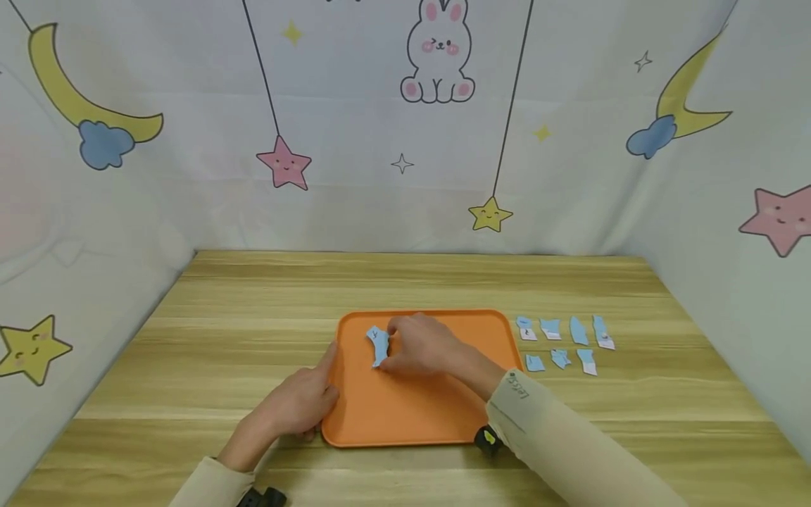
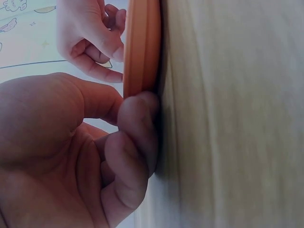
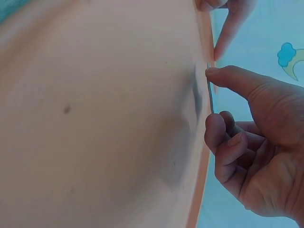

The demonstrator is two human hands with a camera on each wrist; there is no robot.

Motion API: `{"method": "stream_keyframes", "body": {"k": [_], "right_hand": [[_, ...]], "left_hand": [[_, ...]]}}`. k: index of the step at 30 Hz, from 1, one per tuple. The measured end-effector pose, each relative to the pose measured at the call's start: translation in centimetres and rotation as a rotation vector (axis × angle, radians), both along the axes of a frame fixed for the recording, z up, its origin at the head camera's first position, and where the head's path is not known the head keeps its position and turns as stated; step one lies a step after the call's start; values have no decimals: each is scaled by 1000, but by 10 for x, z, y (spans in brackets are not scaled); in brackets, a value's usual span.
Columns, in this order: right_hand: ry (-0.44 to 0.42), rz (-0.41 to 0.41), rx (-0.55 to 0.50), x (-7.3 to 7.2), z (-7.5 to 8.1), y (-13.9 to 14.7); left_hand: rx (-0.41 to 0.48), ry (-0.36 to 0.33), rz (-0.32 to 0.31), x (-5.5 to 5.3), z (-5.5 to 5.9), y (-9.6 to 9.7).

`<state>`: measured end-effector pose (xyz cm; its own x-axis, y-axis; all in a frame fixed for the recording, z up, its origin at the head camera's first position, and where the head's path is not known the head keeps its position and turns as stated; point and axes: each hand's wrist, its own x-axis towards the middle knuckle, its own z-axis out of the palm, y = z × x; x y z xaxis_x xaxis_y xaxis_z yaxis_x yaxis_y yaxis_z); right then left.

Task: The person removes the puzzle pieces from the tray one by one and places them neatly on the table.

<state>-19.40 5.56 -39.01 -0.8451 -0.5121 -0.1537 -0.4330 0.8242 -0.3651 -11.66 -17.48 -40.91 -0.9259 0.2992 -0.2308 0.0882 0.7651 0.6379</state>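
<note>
An orange tray (image 1: 386, 415) lies on the wooden table. My left hand (image 1: 298, 401) holds the tray's left side; in the left wrist view its thumb is at the rim and its other fingers (image 2: 137, 123) are curled against the outer wall. Over the upper left part of the tray, my right hand (image 1: 424, 343) pinches a light blue piece of paper (image 1: 379, 346) with a small dark mark on it. Seen edge-on in the right wrist view, the piece is a thin strip between thumb and fingers (image 3: 216, 128), just above the tray surface, with a shadow below.
Several blue and white paper pieces (image 1: 551, 329) lie in two rows on the table (image 1: 253, 296) just right of the tray. Some bear small dark marks. A printed white cloth (image 1: 355, 127) hangs behind the table and along both sides.
</note>
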Motion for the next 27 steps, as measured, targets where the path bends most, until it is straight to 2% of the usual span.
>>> {"method": "stream_keyframes", "body": {"k": [12, 27], "right_hand": [[-15, -37, -58, 0, 6, 24], [-5, -79, -72, 4, 8, 52]], "left_hand": [[-7, -9, -10, -1, -1, -1], [0, -9, -17, 0, 0, -1]]}}
